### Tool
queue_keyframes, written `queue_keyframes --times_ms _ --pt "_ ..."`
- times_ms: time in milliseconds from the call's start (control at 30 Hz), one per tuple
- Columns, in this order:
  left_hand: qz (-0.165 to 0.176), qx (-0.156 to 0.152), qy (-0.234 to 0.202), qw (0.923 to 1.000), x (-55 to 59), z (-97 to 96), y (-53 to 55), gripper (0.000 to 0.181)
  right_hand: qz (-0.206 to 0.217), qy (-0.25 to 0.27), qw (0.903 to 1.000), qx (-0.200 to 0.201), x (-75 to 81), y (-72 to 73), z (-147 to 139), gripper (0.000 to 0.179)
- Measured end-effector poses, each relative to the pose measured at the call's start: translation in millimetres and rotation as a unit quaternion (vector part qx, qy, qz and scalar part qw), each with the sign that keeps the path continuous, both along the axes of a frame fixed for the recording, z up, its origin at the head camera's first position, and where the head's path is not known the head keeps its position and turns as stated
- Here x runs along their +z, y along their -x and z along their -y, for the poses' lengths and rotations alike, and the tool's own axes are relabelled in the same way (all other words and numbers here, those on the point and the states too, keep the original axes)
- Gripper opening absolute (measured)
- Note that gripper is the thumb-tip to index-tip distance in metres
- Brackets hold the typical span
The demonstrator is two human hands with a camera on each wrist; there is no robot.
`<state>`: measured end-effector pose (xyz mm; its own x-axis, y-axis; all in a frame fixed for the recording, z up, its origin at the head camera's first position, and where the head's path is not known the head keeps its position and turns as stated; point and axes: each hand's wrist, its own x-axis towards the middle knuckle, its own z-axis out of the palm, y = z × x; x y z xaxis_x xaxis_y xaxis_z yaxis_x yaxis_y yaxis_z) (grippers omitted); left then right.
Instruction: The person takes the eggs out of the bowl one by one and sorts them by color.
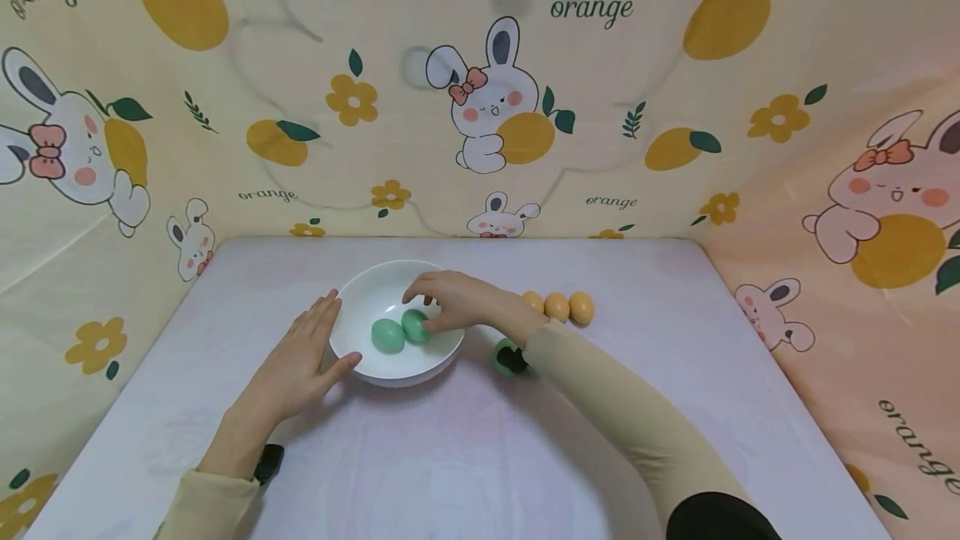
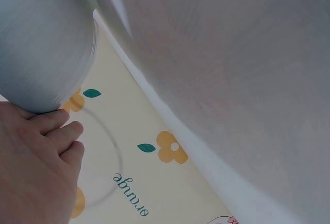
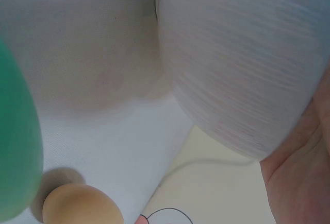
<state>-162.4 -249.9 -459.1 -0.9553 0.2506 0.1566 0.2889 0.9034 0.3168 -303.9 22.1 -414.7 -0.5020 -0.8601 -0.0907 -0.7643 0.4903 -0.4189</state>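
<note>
A white bowl (image 1: 408,367) stands on the table with two green eggs inside, a left one (image 1: 387,336) and a right one (image 1: 415,326). My left hand (image 1: 296,361) rests against the bowl's left side, fingers straight and thumb at the rim. Over the bowl's right part is my right hand (image 1: 453,300), fingers loosely bent and thumb beside the right green egg; whether they touch is unclear. In the right wrist view the bowl wall (image 3: 237,64) hides most of that hand. Another green egg (image 1: 501,354) lies on the table, partly covered by the right wrist's black device.
Three light-brown eggs (image 1: 557,307) sit in a row right of the bowl, the leftmost partly behind the right forearm. The white table (image 1: 450,457) ends at a patterned cloth backdrop (image 1: 600,107) with rabbits and oranges.
</note>
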Motion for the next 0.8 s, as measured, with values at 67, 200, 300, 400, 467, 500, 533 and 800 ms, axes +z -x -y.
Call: queue_keyframes --times_ms 67,200,300,400,467,500,533,800 --pt "0.0 -0.002 -0.001 1.0 0.4 0.2 -0.3 0.093 0.002 -0.011 0.9999 -0.002 -1.3 1.0 2 0.047" --pt "-0.002 -0.005 -0.003 1.0 0.7 0.4 -0.7 0.093 0.0 -0.027 0.9996 0.002 -3.6 2.5 6 0.048" --pt "-0.003 -0.006 -0.003 1.0 0.9 0.3 -0.7 0.093 -0.013 -0.037 0.9991 0.013 -4.6 3.3 9 0.049" --pt "-0.004 -0.005 -0.003 1.0 0.9 0.1 -0.6 0.093 -0.03 -0.053 0.998 0.021 -5.7 3.6 11 0.05" --pt "-0.005 -0.005 -0.003 1.0 0.7 0.0 -0.5 0.093 -0.038 -0.062 0.9971 0.022 -5.5 3.0 12 0.05" --pt "-0.005 -0.005 -0.003 1.0 0.6 0.1 -0.6 0.093 -0.043 -0.066 0.9967 0.023 -5.8 2.8 12 0.05" --pt "-0.006 -0.006 -0.003 1.0 0.5 0.1 -0.6 0.093 -0.046 -0.07 0.9962 0.023 -6.0 2.6 12 0.05" --pt "-0.006 -0.006 -0.002 1.0 0.0 0.3 -0.3 0.093 -0.062 -0.075 0.9949 0.027 -9.4 1.5 14 0.051"
